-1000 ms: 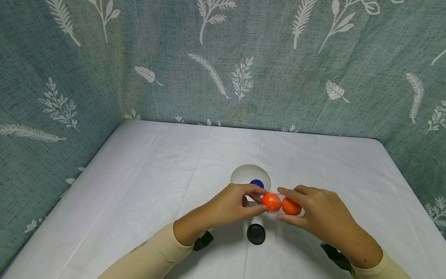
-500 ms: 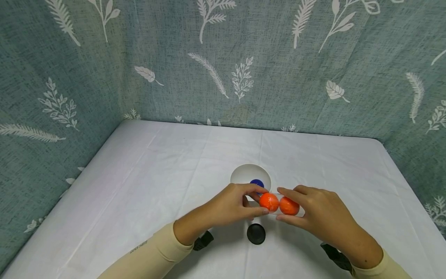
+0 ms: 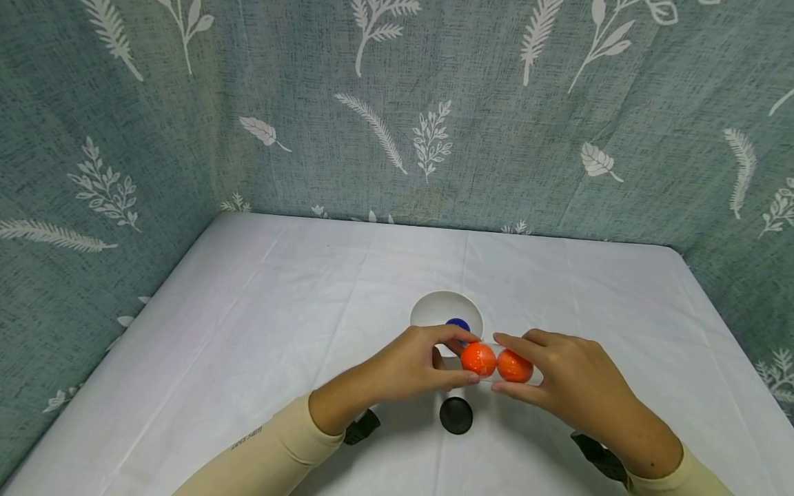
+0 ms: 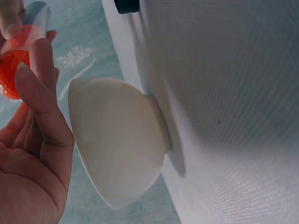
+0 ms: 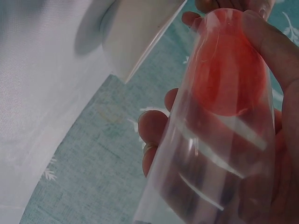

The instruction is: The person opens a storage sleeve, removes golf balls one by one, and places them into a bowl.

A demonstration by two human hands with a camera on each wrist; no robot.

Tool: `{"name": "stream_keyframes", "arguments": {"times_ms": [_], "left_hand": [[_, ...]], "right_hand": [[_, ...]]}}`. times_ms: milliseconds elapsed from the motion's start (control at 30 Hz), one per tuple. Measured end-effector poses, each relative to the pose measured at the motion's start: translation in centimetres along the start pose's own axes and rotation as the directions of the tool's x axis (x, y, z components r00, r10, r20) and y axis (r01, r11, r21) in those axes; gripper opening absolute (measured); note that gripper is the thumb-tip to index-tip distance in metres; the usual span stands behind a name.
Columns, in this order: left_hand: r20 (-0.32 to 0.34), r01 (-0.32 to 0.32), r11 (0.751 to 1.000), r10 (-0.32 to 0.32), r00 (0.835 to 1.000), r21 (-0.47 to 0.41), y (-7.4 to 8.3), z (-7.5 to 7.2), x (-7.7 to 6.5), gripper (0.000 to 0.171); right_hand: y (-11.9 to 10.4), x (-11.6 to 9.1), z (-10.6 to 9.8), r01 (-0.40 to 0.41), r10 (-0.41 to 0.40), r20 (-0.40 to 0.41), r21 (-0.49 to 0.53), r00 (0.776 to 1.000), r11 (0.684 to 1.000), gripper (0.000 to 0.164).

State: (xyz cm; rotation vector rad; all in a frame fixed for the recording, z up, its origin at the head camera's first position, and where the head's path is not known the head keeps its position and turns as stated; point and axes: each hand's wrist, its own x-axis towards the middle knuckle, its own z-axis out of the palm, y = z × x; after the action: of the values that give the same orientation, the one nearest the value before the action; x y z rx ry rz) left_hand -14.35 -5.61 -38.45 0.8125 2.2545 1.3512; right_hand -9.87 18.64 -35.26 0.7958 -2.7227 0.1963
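My right hand (image 3: 573, 375) grips a clear plastic tube (image 5: 210, 163), held sideways above the table. One orange ball (image 3: 515, 366) sits inside it, behind the right fingertips. A second orange ball (image 3: 478, 359) is at the tube's left end, and in the left wrist view it bulges past the rim. My left hand (image 3: 406, 365) holds this ball between thumb and forefinger. Just behind the hands stands a white bowl (image 3: 437, 306) with a blue ball (image 3: 457, 323) in it, partly hidden by the left fingers.
A black round disc (image 3: 455, 415), like a lid, lies on the white-covered table (image 3: 310, 296) nearer to me than the tube. Leaf-patterned green cloth (image 3: 397, 138) hangs behind the table and at both sides.
Both orange balls have slid slightly left along the tube toward my left hand, mostly in the first half second. The hands have barely moved.
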Motion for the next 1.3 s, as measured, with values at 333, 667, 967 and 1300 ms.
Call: {"name": "stream_keyframes", "arguments": {"times_ms": [333, 667, 967, 1300], "left_hand": [[0.021, 0.003, 0.999, -0.002, 1.000, -0.040, 0.1, 0.0, 0.0, 0.047], [0.016, -0.017, 0.999, 0.018, 1.000, -0.040, 0.0, 0.0, -0.1, 0.045], [-0.040, -0.024, 0.999, 0.023, 0.999, -0.022, 0.0, -0.2, -0.1, 0.037], [-0.061, -0.040, 0.999, 0.041, 0.997, 0.016, 0.1, -0.4, -0.1, 0.036]], "right_hand": [[0.1, 0.0, 0.2, 0.014, -0.014, -0.029, -0.002, 0.999, 1.000, 0.061], [0.2, -0.1, 0.2, 0.019, -0.019, -0.039, 0.002, 0.999, 1.000, 0.061], [0.8, -0.1, 0.3, 0.070, -0.063, -0.132, 0.048, 0.989, 0.996, 0.060], [1.1, -0.2, 0.5, 0.078, -0.068, -0.160, 0.053, 0.985, 0.996, 0.060]]}}
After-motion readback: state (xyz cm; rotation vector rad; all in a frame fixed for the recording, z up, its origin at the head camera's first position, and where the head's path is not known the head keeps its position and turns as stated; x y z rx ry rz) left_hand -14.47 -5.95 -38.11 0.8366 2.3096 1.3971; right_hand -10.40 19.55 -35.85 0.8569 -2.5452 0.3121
